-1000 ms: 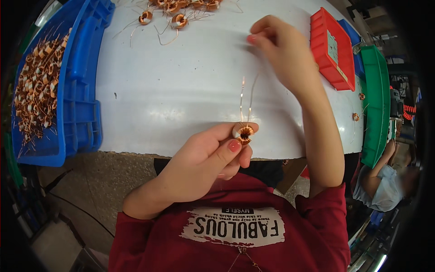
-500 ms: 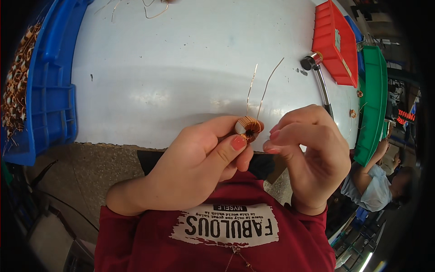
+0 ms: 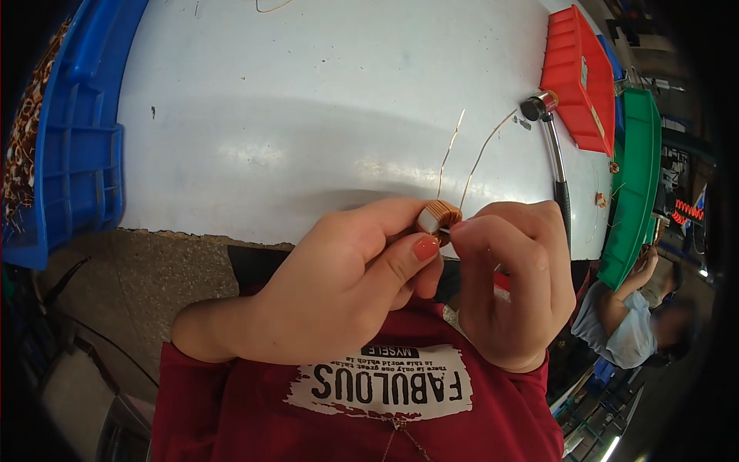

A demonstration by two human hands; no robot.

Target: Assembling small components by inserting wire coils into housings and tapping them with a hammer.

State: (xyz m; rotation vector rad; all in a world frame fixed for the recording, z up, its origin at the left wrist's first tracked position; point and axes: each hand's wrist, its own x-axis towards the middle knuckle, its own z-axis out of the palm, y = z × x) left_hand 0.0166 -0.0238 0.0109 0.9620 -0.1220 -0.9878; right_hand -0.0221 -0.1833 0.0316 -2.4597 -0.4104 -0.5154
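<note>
My left hand (image 3: 339,289) pinches a small ring coil (image 3: 439,215) wound with copper wire, just above the table's near edge. A pale patch shows on the side of the ring. From its top, two thin wire ends (image 3: 449,154) stand up and away, the right one longer and curved. My right hand (image 3: 519,281) is closed, its thumb and forefinger pressed together against the coil's right side. A short pale line shows at those fingertips, but what they grip is too small to make out.
A blue bin (image 3: 83,162) on the left holds many copper coils (image 3: 23,146). At right lie a hammer (image 3: 554,138), a red bin (image 3: 573,77), a green bin (image 3: 633,181) and loose coils (image 3: 601,200). Another person (image 3: 620,319) sits beyond. The white table (image 3: 292,146) lies ahead.
My right hand has moved left to the coil, its fingertips now touching it where before they were apart. The coil and my left hand have shifted slightly right in view.
</note>
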